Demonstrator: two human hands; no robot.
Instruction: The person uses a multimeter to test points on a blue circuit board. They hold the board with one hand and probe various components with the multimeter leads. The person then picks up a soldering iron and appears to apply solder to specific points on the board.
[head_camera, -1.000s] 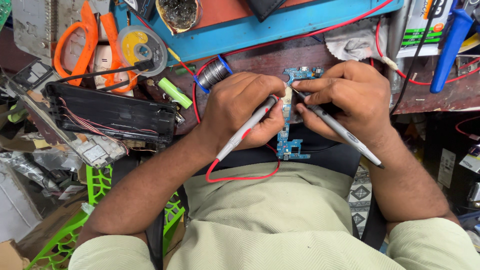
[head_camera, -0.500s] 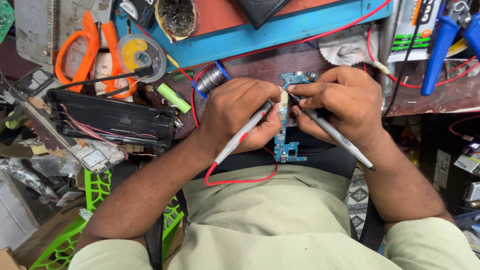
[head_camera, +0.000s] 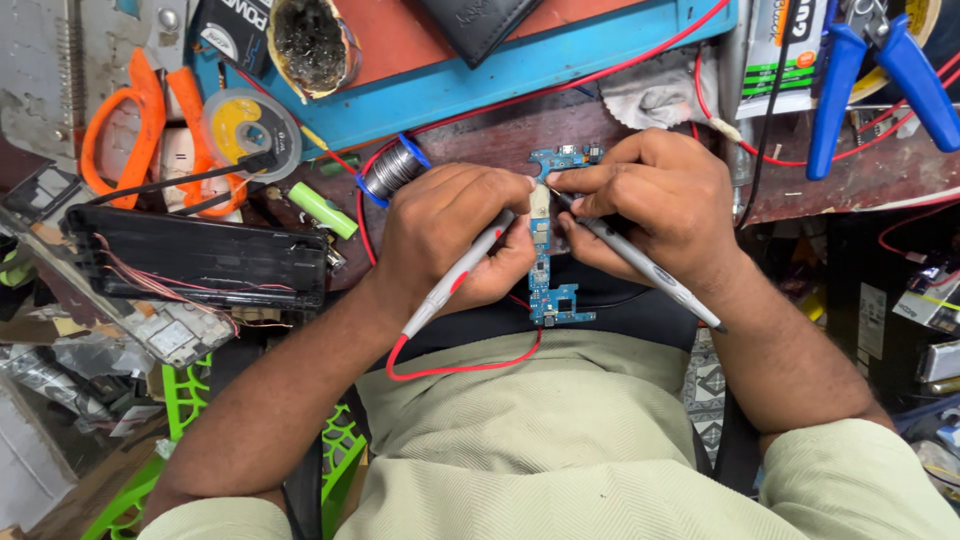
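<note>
Blue board: a narrow circuit board (head_camera: 545, 262) stands lengthwise between both hands, over the near edge of the dark workbench (head_camera: 480, 140), its top end by the fingertips and its bottom end hanging above the lap.
Left hand: the left hand (head_camera: 440, 235) is curled shut around a grey probe with a red band (head_camera: 458, 275), tip at the pale part near the board's upper half; its fingers also seem to steady the board's edge.
Right hand: the right hand (head_camera: 650, 205) pinches a grey probe (head_camera: 640, 262) like a pen, tip meeting the board from the other side, close to the first tip.
Change: against the pictures from a moment earlier, both probes and the board sit in nearly the same place; only the view has shifted a little. I judge the contact is being held steady, not moved to a new spot.
Red lead: a red wire (head_camera: 460, 368) loops from the left probe's tail down across the light green shirt (head_camera: 560, 450).
Nearby: a spool of solder wire (head_camera: 388, 168) lies just beyond the left knuckles, a green cylinder (head_camera: 322, 209) beside it.
Further out: a black opened casing (head_camera: 200, 258) to the left, orange scissors (head_camera: 130, 110) beyond it, blue-handled pliers (head_camera: 880, 70) at the far right.
</note>
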